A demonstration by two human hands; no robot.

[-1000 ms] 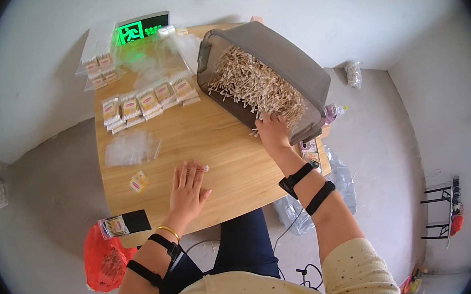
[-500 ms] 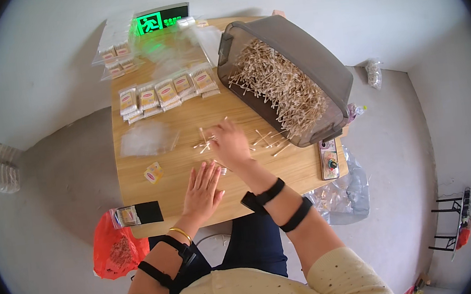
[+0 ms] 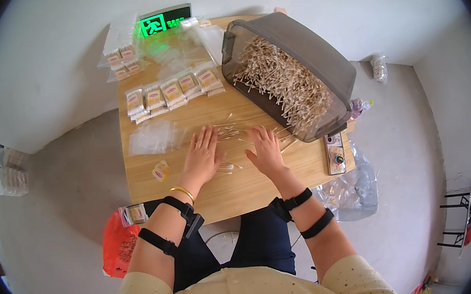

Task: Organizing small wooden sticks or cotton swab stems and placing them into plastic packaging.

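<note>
Slim, white-tipped cotton swabs (image 3: pixel 227 132) lie loose on the pale wooden table (image 3: pixel 235 196), mostly between the bare left hand (image 3: pixel 205 155) and bare right hand (image 3: pixel 266 148); both are palm-down, unclenched, fingers extended, undersides hidden.

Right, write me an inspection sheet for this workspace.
Surface: wood-toned table, with loose swabs scattered near its middle.
Work items: grey bin tipped toward the person, many swabs inside; row of filled packs; clear bags lying flat; yellow-and-white card.
Clutter: phone-like item near the right edge.
Hands: left hand open beside loose swabs; right hand open, fingers spread near others; neither visibly gripping.
Cables: thin cable below the near edge, between the legs.
Surroundings: red bag at left; lit green sign at the far edge.
</note>
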